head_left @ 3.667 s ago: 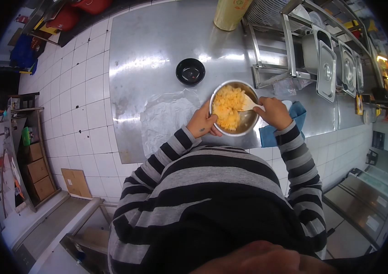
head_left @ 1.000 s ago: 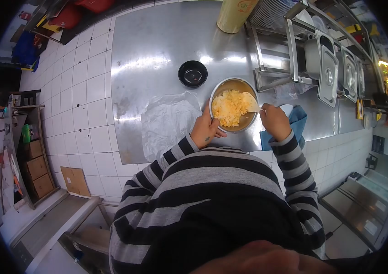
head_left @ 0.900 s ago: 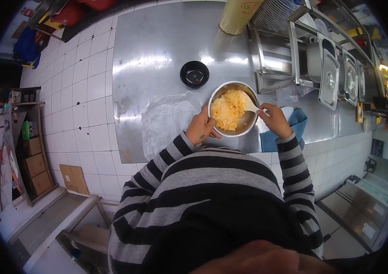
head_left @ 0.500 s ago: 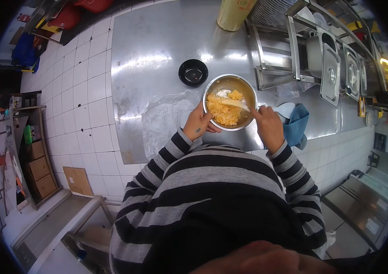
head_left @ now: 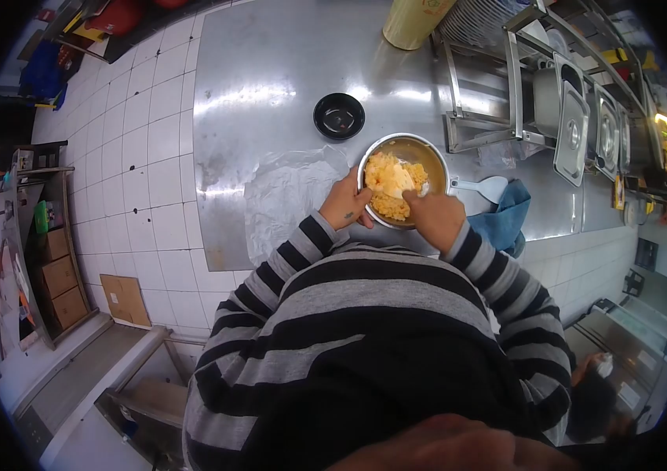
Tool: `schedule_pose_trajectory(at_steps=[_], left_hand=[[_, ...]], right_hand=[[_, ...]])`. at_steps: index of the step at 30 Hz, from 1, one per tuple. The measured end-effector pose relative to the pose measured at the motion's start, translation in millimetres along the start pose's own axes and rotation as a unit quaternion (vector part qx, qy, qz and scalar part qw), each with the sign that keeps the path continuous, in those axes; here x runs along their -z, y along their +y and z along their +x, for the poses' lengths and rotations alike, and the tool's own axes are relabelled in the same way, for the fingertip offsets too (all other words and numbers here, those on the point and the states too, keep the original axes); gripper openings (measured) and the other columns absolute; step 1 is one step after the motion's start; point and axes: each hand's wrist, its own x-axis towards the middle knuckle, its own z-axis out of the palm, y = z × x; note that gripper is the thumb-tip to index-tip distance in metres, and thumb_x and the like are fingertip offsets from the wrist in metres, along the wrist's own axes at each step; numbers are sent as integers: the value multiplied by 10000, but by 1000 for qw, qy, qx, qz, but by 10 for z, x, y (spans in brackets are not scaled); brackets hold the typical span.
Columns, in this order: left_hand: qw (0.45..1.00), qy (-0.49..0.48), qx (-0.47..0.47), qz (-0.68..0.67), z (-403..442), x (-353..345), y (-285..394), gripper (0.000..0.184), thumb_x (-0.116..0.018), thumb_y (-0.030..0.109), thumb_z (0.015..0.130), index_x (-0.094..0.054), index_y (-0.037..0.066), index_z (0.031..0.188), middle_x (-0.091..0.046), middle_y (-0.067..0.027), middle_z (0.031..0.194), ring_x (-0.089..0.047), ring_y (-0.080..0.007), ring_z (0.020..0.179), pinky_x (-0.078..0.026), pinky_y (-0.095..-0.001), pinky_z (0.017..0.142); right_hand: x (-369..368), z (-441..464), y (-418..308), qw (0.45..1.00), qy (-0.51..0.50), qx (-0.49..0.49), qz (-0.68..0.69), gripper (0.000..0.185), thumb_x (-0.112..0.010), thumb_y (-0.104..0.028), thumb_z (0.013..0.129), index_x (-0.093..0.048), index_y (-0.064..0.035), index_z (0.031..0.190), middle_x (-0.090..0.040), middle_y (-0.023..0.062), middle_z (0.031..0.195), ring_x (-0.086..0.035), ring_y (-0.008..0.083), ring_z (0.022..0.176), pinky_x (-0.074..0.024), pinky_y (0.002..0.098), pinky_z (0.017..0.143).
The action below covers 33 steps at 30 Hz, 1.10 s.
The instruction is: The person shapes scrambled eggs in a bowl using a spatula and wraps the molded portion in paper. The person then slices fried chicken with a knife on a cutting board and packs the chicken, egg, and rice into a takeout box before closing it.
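Note:
A round metal bowl (head_left: 432, 149) holds orange-yellow rice (head_left: 384, 177), close in front of my body. My left hand (head_left: 344, 203) grips the bowl's left rim, thumb at the edge. Over the bowl's lower right side, my right hand (head_left: 437, 217) is closed on a pale spatula (head_left: 396, 180), whose blade lies in the rice; most of its handle is hidden by the fingers. Beyond the bowl, to the left, stands a small black bowl (head_left: 339, 116). A crumpled clear plastic sheet (head_left: 286, 196) lies flat left of my left hand.
On the metal table (head_left: 255, 55) are a white spoon-like utensil (head_left: 492, 188), a blue cloth (head_left: 504, 217) and a yellowish container (head_left: 414, 22). A metal rack (head_left: 515, 86) with steel lids (head_left: 571, 135) stands right. At lower right, another person (head_left: 594, 400) is partly visible.
My right hand has moved left over the bowl with the spatula, uncovering the white utensil by the cloth. The rice has shifted. Another person has come into view at lower right.

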Motion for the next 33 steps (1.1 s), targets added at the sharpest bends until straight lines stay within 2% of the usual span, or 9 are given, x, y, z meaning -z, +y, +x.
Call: schedule_pose_trajectory(at_steps=[7, 11, 15, 19, 22, 24, 28, 32, 33], left_hand=[[997, -50, 20, 55, 66, 174, 37, 504, -411, 52, 917, -303, -6, 1406, -626, -163, 911, -649, -201, 484, -552, -272, 424], [998, -50, 17, 37, 89, 213, 36, 520, -397, 51, 918, -283, 5, 1423, -626, -168, 910, -659, -212, 501, -560, -268, 435], [997, -64, 28, -32, 20, 209, 55, 563, -371, 38, 928, -202, 43, 1464, -629, -179, 942, -682, -226, 552, -580, -268, 482], [992, -99, 45, -59, -28, 182, 44, 594, -349, 26, 936, -135, 72, 1488, -628, -190, 979, -698, -236, 604, -595, -278, 527], [993, -84, 29, -84, -37, 133, -5, 600, -343, 23, 941, -117, 78, 1494, -622, -208, 1009, -706, -248, 640, -604, -287, 557], [991, -79, 30, -102, -49, 115, 9, 598, -347, 20, 941, -119, 68, 1492, -618, -223, 1022, -708, -258, 655, -609, -293, 568], [990, -65, 23, -122, -59, 51, -25, 527, -344, 18, 949, -175, 29, 1448, -618, -225, 981, -704, -263, 629, -614, -309, 551], [992, -61, 21, -113, -55, 53, -65, 528, -349, 19, 949, -177, 37, 1448, -619, -223, 971, -703, -265, 626, -612, -312, 546], [993, -58, 23, -103, -48, 47, -70, 528, -353, 20, 948, -179, 40, 1446, -620, -221, 967, -703, -266, 626, -611, -313, 544]], right_hand=[[706, 348, 583, 997, 8, 71, -37, 122, -684, -206, 729, -704, -137, 829, -671, 100, 726, -677, 292, 692, -529, 425, 587], [386, 250, 661, 980, -144, 117, -67, 162, -700, -224, 749, -706, -150, 893, -681, 99, 772, -679, 297, 762, -540, 427, 672], [157, 81, 516, 976, -111, 132, 133, 233, -656, -278, 853, -647, -143, 1042, -679, 128, 835, -672, 336, 761, -535, 446, 687], [-225, -17, 310, 969, -13, 13, 246, 228, -598, -288, 912, -623, -115, 1057, -641, 215, 783, -657, 399, 766, -526, 469, 685], [-465, 32, 428, 929, 106, 11, 355, 232, -578, -274, 938, -589, -80, 1067, -632, 175, 701, -669, 316, 658, -525, 397, 591], [-512, 69, 629, 830, -36, -98, 547, 247, -550, -282, 968, -576, -59, 1071, -580, 65, 629, -580, 173, 507, -470, 285, 495], [63, -43, 721, 723, -192, -228, 623, 253, -504, -286, 990, -601, -67, 1070, -471, -29, 600, -422, 88, 452, -378, 216, 446], [244, -185, 718, 876, 15, -95, 473, 235, -477, -245, 975, -618, -113, 1109, -557, 36, 655, -543, 163, 516, -445, 305, 470], [237, -202, 664, 876, 13, -97, 473, 235, -477, -245, 975, -618, -113, 1109, -557, 36, 655, -543, 163, 516, -445, 305, 470]])
